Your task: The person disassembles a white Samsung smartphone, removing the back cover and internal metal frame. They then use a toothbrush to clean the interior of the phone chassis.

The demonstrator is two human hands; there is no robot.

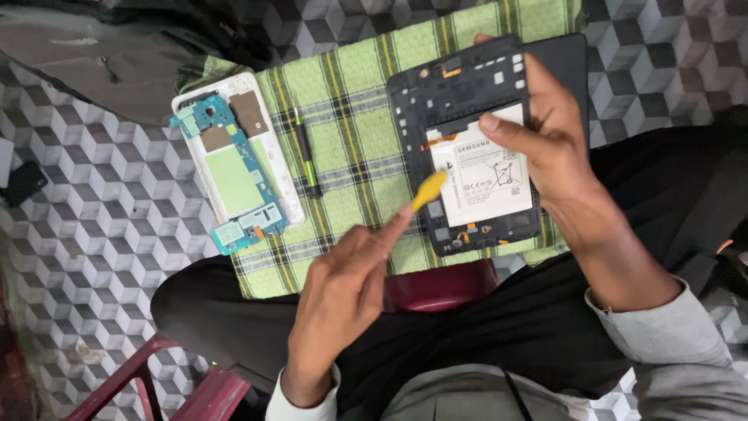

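A: Seen from the head camera, looking down: what lies in the middle?

B: An opened black tablet (467, 148), back cover off, resting on a green checked cloth (351, 132) spread over the lap. Inside its frame, a white battery (487, 179) with a small orange connector near its upper left corner.

A: And the right hand?

B: Right hand (545, 140) wrapped around the tablet's right edge, fingers closed over the frame, thumb pressed flat on the battery's upper part. Shut firmly on the tablet.

A: The left hand?

B: Left hand (351, 288) lower in the picture, fingers curled, pinching a small yellow pry tool (429, 189). Tool tip pointing up and right, touching or just beside the battery's left edge; hard to tell which.

A: Anything else on the cloth?

B: To the left, a white tablet shell (273, 156) lying face down, carrying a blue-green circuit board (226, 175) with copper-coloured patches. Between the two tablets, a slim black and green screwdriver (306, 152), lying lengthwise, apart from both.

A: Around that?

B: Floor (93, 234) tiled in a grey cube pattern. Dark red stool (436, 284) partly visible under the cloth's lower edge. Black trousers and grey sleeves at the bottom.
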